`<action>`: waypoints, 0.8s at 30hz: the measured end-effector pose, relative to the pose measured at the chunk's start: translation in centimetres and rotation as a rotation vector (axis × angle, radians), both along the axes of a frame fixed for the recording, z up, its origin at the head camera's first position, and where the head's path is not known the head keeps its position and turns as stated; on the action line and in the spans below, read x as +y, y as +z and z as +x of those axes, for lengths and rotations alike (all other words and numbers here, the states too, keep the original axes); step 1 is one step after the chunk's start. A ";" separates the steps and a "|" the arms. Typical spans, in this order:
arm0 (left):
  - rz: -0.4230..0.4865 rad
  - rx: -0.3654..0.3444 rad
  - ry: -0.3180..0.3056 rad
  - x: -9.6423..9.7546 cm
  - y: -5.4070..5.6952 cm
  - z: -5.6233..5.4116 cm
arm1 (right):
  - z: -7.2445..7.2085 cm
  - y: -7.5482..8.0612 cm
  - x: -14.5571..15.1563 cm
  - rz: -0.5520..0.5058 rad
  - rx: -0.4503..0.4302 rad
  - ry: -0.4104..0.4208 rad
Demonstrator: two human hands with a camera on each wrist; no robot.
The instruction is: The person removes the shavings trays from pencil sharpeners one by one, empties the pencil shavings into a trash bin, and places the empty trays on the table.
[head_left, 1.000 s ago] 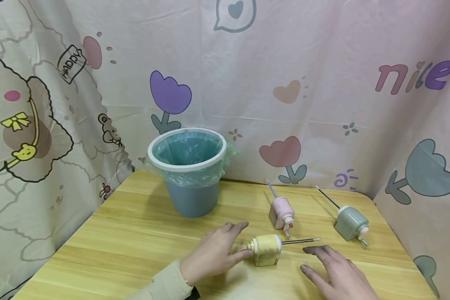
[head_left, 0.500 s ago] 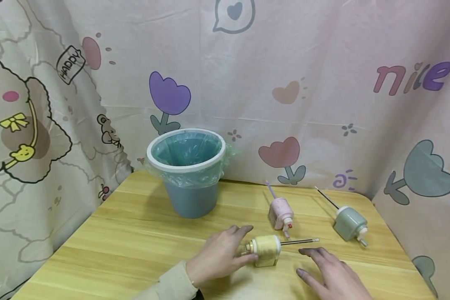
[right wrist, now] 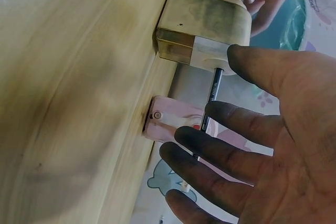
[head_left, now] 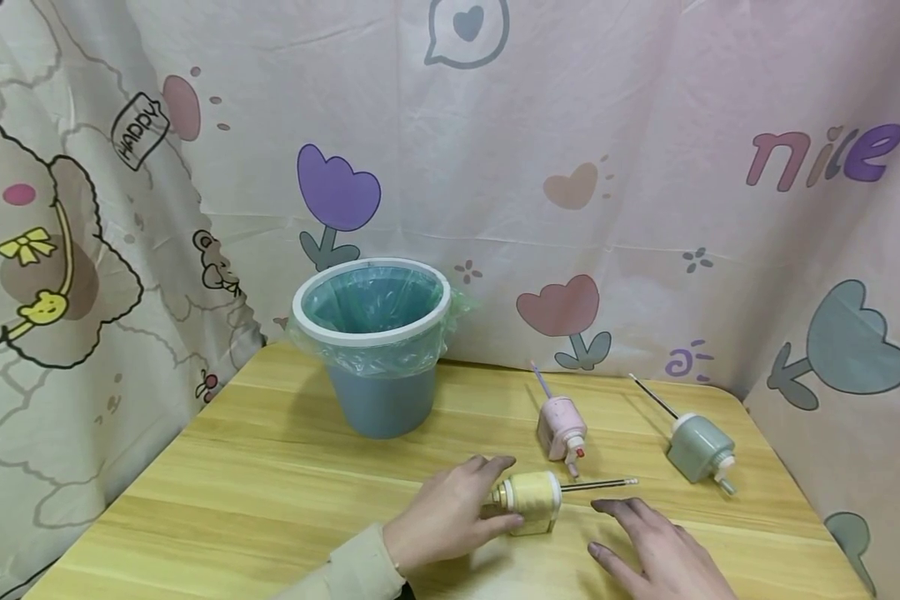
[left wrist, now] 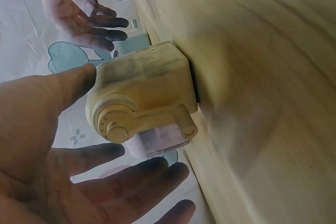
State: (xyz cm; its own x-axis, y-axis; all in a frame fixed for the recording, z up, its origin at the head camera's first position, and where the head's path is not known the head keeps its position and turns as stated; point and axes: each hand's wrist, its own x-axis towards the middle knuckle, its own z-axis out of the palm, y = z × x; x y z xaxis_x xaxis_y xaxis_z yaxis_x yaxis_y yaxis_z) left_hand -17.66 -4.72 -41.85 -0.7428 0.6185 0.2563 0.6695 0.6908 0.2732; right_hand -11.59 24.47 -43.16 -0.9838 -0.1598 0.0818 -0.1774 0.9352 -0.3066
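While your left hand (head_left: 450,515) and right hand (head_left: 663,546) hold nothing, fingers loosely spread, the yellow boxy plastic sharpener (head_left: 534,502) between them on the pale wood-grain table (head_left: 232,492) could skid if you bump its slim dark pencil (head_left: 600,484).

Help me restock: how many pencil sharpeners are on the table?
3: the yellow sharpener between the left hand and right hand, the pink sharpener behind it, and the green sharpener at the right. The bin could hide more.
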 end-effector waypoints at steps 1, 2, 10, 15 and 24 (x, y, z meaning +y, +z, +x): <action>-0.001 0.001 -0.004 0.2 0.0 -0.1 | 0.0 0.0 0.0 -0.001 -0.004 -0.002; -0.003 -0.001 -0.007 0.3 0.1 -0.1 | 0.0 0.0 0.0 -0.001 -0.007 -0.002; -0.014 -0.042 0.001 1.2 -0.1 -0.2 | 0.1 -0.4 -0.3 0.017 0.046 0.027; -0.026 -0.046 0.010 1.4 -0.4 -0.3 | 0.1 -0.5 -0.4 0.017 0.039 0.026; -0.029 -0.062 0.010 1.6 -0.6 -0.5 | -0.1 -0.6 -0.6 0.017 0.023 0.035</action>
